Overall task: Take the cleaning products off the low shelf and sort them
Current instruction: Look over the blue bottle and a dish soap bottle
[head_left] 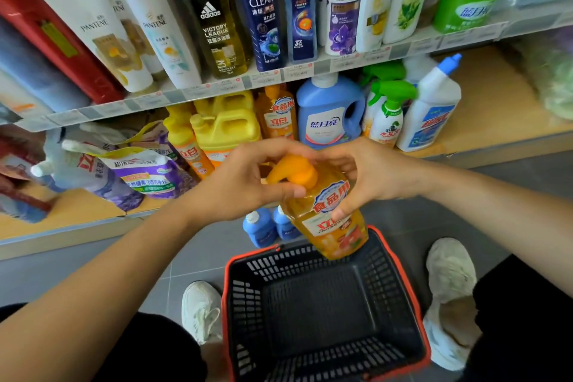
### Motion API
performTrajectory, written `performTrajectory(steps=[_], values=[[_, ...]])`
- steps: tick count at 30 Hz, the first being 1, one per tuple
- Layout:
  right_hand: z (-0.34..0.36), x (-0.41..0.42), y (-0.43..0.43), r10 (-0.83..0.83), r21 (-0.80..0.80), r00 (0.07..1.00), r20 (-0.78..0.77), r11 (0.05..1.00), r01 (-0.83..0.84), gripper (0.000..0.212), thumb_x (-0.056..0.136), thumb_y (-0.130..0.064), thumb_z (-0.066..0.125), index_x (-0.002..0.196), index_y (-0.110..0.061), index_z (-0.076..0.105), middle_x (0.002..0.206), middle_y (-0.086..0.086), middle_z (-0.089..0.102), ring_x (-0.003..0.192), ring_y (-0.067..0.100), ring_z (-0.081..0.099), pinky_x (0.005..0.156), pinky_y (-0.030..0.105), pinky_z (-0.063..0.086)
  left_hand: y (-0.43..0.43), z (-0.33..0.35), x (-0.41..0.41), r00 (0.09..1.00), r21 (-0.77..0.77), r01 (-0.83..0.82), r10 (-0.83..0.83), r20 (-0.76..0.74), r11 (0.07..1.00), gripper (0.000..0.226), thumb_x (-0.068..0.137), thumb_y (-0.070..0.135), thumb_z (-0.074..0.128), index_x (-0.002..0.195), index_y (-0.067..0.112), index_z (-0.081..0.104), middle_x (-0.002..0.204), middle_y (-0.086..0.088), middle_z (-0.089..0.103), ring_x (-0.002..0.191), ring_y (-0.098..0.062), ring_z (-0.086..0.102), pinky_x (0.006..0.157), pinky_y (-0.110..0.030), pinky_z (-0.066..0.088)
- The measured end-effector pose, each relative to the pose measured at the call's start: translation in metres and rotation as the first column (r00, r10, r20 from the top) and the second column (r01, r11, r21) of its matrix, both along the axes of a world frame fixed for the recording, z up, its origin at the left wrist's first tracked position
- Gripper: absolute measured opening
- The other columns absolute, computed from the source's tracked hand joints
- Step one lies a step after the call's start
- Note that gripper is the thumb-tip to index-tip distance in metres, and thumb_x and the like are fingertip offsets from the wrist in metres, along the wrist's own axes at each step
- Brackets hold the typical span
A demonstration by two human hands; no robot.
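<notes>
Grey floor tiles run before shop shelving. Above the far rim of the black basket (245, 304) hangs a tilted orange dish-soap bottle (331, 226). The left hand (245, 183) curls round its pump and the right hand (369, 177) grips its shoulder. Farther off, a blue detergent jug (328, 115) stands on the low shelf (496, 108).

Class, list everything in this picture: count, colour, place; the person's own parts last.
held bottle: one, orange, in both hands above the basket
basket: one, black, red rim, on the floor
small bottles: two, blue, floor beyond the basket
jug: one, blue, low shelf
yellow jugs: two, low shelf
shelf bottles: two, orange, low shelf
spray bottles: two, white, green triggers, low shelf
angled-neck bottle: one, white, blue cap, low shelf
pouches: several, purple and white, low shelf
shampoo bottles: many, mixed, upper shelf
shoes: two, white, beside the basket
left hand: one, on the pump
right hand: one, round the held bottle
</notes>
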State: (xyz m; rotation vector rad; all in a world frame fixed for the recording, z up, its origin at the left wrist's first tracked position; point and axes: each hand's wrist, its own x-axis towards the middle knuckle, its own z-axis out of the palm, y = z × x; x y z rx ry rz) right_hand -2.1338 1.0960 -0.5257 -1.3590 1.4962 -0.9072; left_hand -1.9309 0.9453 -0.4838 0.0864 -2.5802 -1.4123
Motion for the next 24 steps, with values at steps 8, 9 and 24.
performTrajectory(steps=[8,9,24], values=[[0.010,0.008,0.002,-0.093,0.034,0.934,0.344,0.996,0.086,0.076,0.064,0.006,0.082,0.135,-0.009,0.058,0.128,0.015,0.068,0.121,0.031,0.064,0.104,0.055,0.049,0.011,-0.002,-0.002,0.951,0.439,-0.204,0.283,-0.121,0.875,0.042,0.094,0.019,0.058,0.135,0.010,0.058,0.113,0.003,0.076,0.107,-0.015,0.072,0.083,-0.024,0.057],[0.010,0.010,0.002,-0.099,0.036,0.924,0.370,0.995,0.092,0.075,0.065,0.007,0.080,0.136,-0.007,0.058,0.129,0.019,0.067,0.122,0.035,0.062,0.105,0.057,0.048,0.012,-0.002,-0.002,0.945,0.442,-0.217,0.301,-0.127,0.870,0.041,0.095,0.021,0.056,0.135,0.010,0.058,0.114,0.002,0.076,0.107,-0.015,0.072,0.082,-0.023,0.057],[0.009,0.016,-0.002,-0.165,0.068,0.898,0.407,0.986,0.150,0.062,0.069,-0.001,0.079,0.129,-0.006,0.064,0.121,0.019,0.071,0.116,0.032,0.067,0.096,0.042,0.056,-0.009,0.007,0.007,0.910,-0.396,-0.348,0.205,-0.361,0.850,0.030,0.099,0.015,0.064,0.128,0.009,0.069,0.113,-0.001,0.074,0.103,-0.013,0.070,0.085,-0.031,0.057]])
